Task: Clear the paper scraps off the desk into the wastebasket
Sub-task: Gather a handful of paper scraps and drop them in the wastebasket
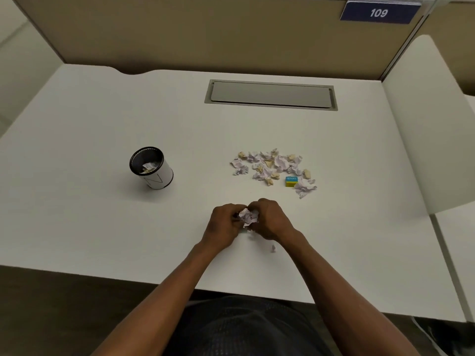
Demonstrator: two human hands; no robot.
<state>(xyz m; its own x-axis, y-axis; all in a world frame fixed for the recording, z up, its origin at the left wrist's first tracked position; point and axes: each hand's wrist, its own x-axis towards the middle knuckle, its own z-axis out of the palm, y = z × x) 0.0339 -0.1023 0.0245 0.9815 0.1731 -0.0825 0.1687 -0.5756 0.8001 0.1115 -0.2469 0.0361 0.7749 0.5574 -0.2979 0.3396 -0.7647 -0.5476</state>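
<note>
A crumpled wad of pale lilac and white paper scraps (247,216) sits pinched between both hands just above the white table (102,124), near its front edge. The left hand (223,223) and the right hand (270,219) press in from either side, fingers curled tight around the wad, so both are holding it. One small loose scrap (273,248) already lies on the table just beside the right wrist, and another flake seems to peek out under the hands.

That is the likely trouble: the bundle is made of many separate bits, and any slackening during the carry would probably shed more of them along the way.

The small white cylindrical wastebasket with a black rim (151,167) stands well to the left, with a few scraps inside. Its mouth looks narrow, so a careless release could scatter paper around it or knock it over.

Farther back on the right lies the main heap of lilac and cream scraps (272,167), with a small blue and yellow eraser block (291,181) touching it; a broad sweep could carry the eraser along.
</note>
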